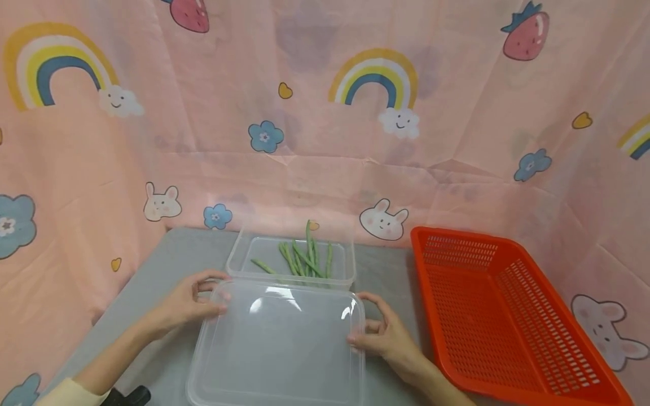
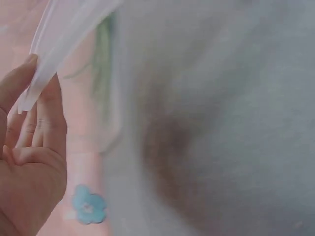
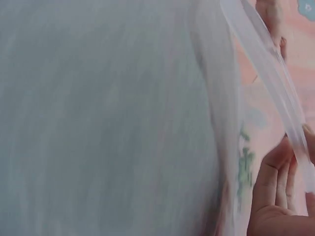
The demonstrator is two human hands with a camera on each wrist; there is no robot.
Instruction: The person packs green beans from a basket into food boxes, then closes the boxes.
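The clear lid [image 1: 276, 344] fills the near middle of the tabletop [image 1: 167, 254], its far edge just before the clear container [image 1: 291, 262] holding green beans [image 1: 299, 259]. To the right, the orange basket [image 1: 508, 316] blocks passage along the whole right side. A narrow strip of tabletop runs between lid and basket. The left tabletop offers room up to the pink curtain [image 1: 76, 225].

Lid [image 1: 279, 344]: clear plastic, glossy, smooth. Container [image 1: 291, 265]: same clear plastic. Basket [image 1: 503, 316]: orange perforated plastic, slight sheen. Worktop [image 1: 167, 270]: grey, matt. Backdrop [image 1: 325, 113]: pink printed cloth, creased.
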